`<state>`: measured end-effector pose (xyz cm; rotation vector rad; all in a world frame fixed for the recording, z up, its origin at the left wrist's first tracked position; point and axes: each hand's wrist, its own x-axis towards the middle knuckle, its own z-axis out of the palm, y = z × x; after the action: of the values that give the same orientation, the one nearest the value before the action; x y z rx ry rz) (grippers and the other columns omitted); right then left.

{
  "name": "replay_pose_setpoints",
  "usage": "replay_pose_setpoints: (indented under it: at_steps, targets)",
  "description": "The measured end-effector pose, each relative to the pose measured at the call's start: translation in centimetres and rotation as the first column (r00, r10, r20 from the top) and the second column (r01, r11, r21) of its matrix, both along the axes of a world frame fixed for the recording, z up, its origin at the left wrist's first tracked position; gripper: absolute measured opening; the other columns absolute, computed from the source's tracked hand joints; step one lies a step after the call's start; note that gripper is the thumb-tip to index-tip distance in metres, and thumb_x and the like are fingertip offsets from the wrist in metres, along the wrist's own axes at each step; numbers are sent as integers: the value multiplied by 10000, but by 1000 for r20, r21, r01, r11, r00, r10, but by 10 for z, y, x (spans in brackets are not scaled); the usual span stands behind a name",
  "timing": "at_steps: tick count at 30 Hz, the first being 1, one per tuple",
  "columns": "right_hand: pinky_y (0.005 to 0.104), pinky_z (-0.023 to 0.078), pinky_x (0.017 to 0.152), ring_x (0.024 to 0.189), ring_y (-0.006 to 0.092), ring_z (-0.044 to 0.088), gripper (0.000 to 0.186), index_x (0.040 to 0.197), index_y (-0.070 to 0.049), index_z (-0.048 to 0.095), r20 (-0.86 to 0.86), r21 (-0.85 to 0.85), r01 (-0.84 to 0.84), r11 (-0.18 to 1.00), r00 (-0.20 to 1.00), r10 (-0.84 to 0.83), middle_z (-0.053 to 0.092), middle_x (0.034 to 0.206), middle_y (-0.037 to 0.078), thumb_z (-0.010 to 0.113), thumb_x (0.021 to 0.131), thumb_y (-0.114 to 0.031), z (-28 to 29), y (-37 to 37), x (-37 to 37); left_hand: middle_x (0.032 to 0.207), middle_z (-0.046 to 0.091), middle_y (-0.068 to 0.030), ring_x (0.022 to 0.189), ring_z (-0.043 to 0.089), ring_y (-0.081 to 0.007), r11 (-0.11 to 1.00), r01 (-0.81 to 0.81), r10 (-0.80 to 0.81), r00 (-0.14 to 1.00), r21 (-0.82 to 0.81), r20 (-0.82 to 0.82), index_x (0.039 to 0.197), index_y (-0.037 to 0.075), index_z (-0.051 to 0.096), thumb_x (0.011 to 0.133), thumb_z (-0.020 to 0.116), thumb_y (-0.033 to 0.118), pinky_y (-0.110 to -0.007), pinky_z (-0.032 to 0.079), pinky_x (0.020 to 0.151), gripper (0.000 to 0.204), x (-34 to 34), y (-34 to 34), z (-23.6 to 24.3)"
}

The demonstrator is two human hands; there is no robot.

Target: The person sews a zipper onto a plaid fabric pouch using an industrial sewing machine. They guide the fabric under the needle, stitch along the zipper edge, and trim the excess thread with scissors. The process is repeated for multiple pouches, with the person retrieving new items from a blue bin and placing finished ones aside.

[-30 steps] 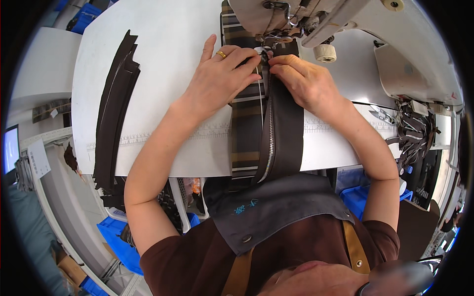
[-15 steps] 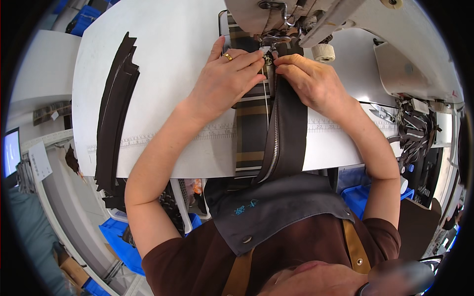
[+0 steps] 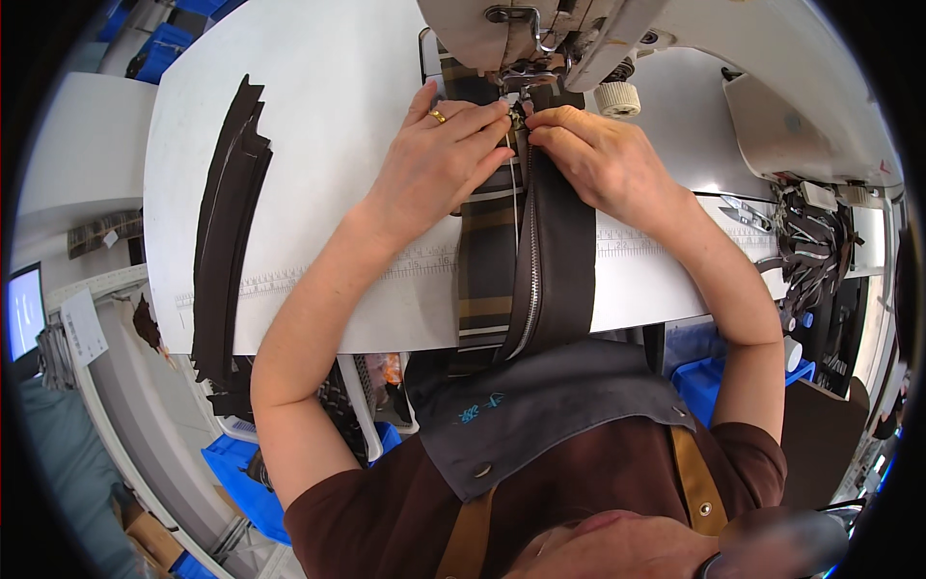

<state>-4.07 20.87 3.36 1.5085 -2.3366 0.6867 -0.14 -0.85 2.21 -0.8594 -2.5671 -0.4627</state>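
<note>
My left hand (image 3: 434,164), a gold ring on one finger, lies over a striped fabric strip (image 3: 487,256) with fingers apart and slightly bent, fingertips just beside the presser foot (image 3: 512,91) of a sewing machine (image 3: 588,29). Just right of the foot, my right hand (image 3: 603,159) pinches a dark zipper tape (image 3: 564,270) with thumb and forefinger. Its metal teeth (image 3: 531,289) run down toward my apron at the table edge, with a thin white line along the striped fabric. The exact stitching point is partly hidden by fingertips.
Dark cut pieces (image 3: 227,232) lie on the white table (image 3: 318,116) at left, above a printed ruler. At right are scissors (image 3: 748,214) and a pile of dark strips (image 3: 810,251). Blue bins (image 3: 241,482) sit below the table at left and right.
My left hand has shifted slightly and its raised little finger is a bit lower. My right hand keeps its pinch near the foot. The view has shifted slightly.
</note>
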Motion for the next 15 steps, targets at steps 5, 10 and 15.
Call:
replay_pose_setpoints:
  at_steps: [5, 10, 15]
  targets:
    - [351, 520, 706, 854, 280, 619, 199, 968, -2, 591, 151, -165, 141, 976, 982, -116, 617, 993, 107, 630, 774, -26, -5, -1, 7, 1179, 614, -5, 1012, 585, -176, 1000, -1, 0, 1000, 16, 8, 1061, 70, 667, 819, 669, 186, -499, 313, 1031, 269, 1, 1, -1]
    - [339, 514, 729, 860, 265, 603, 180, 944, -17, 621, 96, -178, 125, 976, 989, -109, 618, 1008, 90, 669, 776, -56, -12, 3, 11, 1141, 605, -2, 998, 578, -192, 1000, -12, 12, 1000, 17, -14, 1029, 54, 654, 804, 663, 149, -496, 302, 1034, 243, 5, 1, -2]
    - [313, 508, 744, 886, 224, 585, 236, 995, -31, 655, -111, -89, 122, 989, 985, -132, 622, 1030, 63, 678, 780, -126, -8, -5, 16, 1064, 603, -90, 948, 589, -216, 992, 112, -116, 989, -50, -87, 929, 38, 635, 718, 686, 98, -436, 445, 898, 225, 36, 5, 2]
